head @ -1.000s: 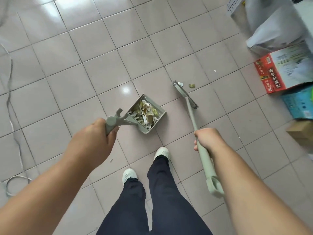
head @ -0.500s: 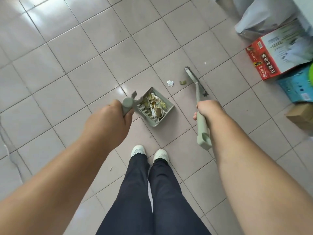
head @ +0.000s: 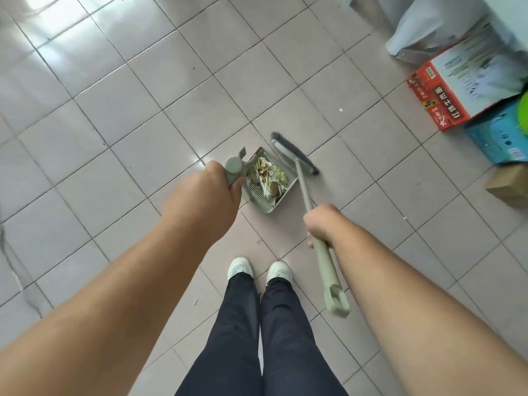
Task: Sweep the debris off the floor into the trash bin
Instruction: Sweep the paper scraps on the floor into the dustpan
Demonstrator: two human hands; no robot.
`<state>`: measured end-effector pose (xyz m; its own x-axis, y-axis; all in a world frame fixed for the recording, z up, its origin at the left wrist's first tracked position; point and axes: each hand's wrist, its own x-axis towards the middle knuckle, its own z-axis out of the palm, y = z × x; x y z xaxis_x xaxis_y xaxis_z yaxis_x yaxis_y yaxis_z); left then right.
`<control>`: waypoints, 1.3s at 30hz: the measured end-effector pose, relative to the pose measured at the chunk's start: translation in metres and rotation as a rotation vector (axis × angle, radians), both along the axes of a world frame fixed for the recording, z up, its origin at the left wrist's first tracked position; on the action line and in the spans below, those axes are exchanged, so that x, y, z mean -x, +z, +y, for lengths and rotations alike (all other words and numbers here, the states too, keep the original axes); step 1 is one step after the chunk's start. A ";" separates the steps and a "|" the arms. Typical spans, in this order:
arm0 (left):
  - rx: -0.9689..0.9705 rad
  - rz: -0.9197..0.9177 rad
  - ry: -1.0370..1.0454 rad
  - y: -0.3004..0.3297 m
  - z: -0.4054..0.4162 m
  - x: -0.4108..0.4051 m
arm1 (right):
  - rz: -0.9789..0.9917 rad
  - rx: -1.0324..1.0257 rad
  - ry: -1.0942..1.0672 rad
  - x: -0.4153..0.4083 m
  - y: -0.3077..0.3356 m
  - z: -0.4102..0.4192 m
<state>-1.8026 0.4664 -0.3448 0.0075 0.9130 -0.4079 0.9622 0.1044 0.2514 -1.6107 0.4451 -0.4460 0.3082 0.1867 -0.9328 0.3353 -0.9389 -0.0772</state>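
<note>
A pale green dustpan point(head: 281, 197) sits on the tiled floor just ahead of my feet, filled with yellowish paper and food scraps point(head: 268, 178). My left hand point(head: 213, 192) grips the dustpan's handle point(head: 233, 170). My right hand point(head: 321, 224) grips the pale green broom shaft point(head: 324, 252). The broom head point(head: 294, 152), with dark bristles, lies against the dustpan's far right edge. A tiny white scrap point(head: 340, 110) lies on the floor beyond the broom, and another point(head: 405, 218) to the right. No trash bin is clearly visible.
At the right edge stand a red and white carton point(head: 457, 90), a blue box point(head: 497, 138) and a brown cardboard box point(head: 511, 185). A white bag point(head: 428, 27) leans at the top right. My white shoes point(head: 258, 270) stand together below the dustpan.
The broom head has swung in against the dustpan's edge. The two scraps that lay beside the pan are no longer seen on the floor. My right hand has dropped lower.
</note>
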 end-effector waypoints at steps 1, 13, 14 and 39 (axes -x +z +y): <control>0.000 -0.005 -0.002 0.001 0.000 0.000 | 0.013 0.005 0.003 -0.001 0.006 -0.012; 0.008 -0.023 0.001 0.002 -0.001 0.000 | 0.009 -0.184 -0.112 -0.028 0.032 -0.022; 0.010 -0.019 0.000 0.003 -0.001 0.000 | 0.001 -0.191 -0.103 -0.024 0.020 -0.014; 0.023 -0.019 -0.048 0.004 0.019 -0.057 | -0.001 -0.284 -0.232 -0.083 0.042 0.006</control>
